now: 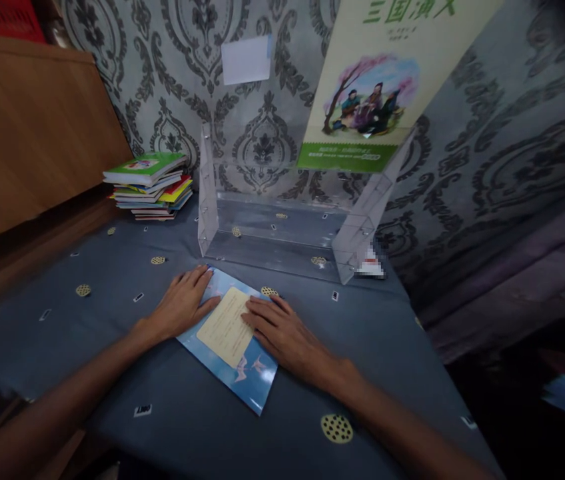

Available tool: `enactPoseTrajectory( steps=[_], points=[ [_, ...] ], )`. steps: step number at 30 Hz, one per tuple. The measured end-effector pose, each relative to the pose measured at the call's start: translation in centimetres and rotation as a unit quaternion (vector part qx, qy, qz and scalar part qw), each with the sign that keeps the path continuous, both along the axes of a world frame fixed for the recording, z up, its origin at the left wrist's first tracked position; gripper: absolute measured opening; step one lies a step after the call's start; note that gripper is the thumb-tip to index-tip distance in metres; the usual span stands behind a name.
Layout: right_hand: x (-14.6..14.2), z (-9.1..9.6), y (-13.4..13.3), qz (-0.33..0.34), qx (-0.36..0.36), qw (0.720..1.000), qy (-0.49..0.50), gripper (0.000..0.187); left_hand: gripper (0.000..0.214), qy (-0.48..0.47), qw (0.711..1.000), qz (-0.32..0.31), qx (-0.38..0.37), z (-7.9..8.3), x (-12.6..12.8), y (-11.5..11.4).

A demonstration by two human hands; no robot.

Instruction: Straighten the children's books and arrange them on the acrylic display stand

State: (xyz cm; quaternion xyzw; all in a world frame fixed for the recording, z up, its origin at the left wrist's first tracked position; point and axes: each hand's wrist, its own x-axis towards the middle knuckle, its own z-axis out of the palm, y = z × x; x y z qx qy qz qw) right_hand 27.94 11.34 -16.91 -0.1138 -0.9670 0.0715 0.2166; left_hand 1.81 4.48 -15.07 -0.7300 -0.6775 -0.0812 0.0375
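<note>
A thin blue book (pixel 257 393) lies flat and turned at an angle on the cloth. White birds and a pale yellow panel of small text are printed on its upper side. My left hand (pixel 185 303) rests along the book's upper left edge, fingers extended and thumb on the cover. On the right part of the panel and the book's right edge lies my right hand (pixel 287 333), its fingers stretched out flat. Just behind the book stands a clear plastic rack (pixel 207 193) with stepped shelves.
A large cream-and-green book (pixel 347 150) stands upright at the rack's right end. Several books form a stack (pixel 147 187) at the back left, near a wooden cabinet (pixel 37 127). A white card (pixel 246 60) is on the patterned wall. The cloth-covered surface ends at the right.
</note>
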Motion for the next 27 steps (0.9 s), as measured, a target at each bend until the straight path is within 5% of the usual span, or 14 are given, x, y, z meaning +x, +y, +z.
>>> enactPoseTrajectory(
  steps=[5, 12, 21, 27],
  points=[
    [-0.7, 0.1, 2.9, 0.006, 0.057, 0.997, -0.05, 0.033, 0.056, 0.03, 0.999, 0.045, -0.004, 0.0, 0.1, 1.2],
    [-1.2, -0.5, 6.3, 0.001, 0.039, 0.999, -0.02, 0.033, 0.049, 0.065, 0.995, 0.071, -0.011, 0.5, 1.0, 2.6],
    [0.8, -0.3, 6.2, -0.035, -0.017, 0.997, 0.06, 0.032, 0.046, 0.017, 0.999, -0.049, 0.003, 0.4, 0.9, 3.8],
    [3.0, 0.0, 6.4, -0.112, -0.067, 0.984, 0.122, 0.028, 0.039, -0.017, 0.987, -0.16, -0.002, 1.1, 4.0, 4.5]
  ],
)
